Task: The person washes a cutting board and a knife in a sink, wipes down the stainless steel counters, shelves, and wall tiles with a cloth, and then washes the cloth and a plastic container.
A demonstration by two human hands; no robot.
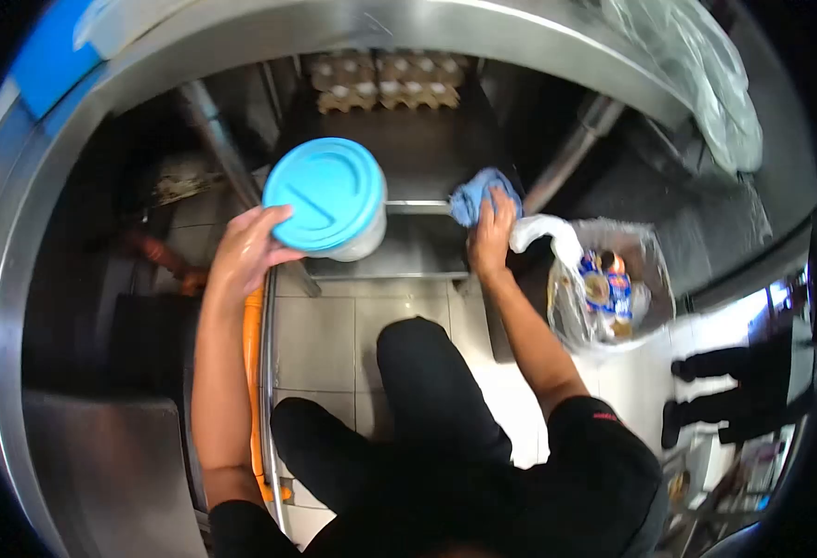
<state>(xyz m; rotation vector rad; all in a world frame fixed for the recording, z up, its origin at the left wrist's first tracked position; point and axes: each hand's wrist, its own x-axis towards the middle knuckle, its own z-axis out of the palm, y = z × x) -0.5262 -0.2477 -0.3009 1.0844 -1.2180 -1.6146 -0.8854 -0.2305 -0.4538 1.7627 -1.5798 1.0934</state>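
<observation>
Left hand (241, 249) is clamped on the side of a white tub with a light-blue lid (327, 198), held tilted above the front left corner of the lower steel shelf (399, 256). Right hand (490, 234) is closed on a blue cloth (483, 195), pressed down at the front right corner of that shelf. Behind the shelf's dark surface, at its back edge, sit cardboard egg trays (385, 82). Just right of the shelf, a clear plastic bag (613, 288) stands open on the floor, holding packets and scraps. An orange hose (253, 372) runs down the tiled floor (320, 339) left of the shelf, beside the left forearm.
</observation>
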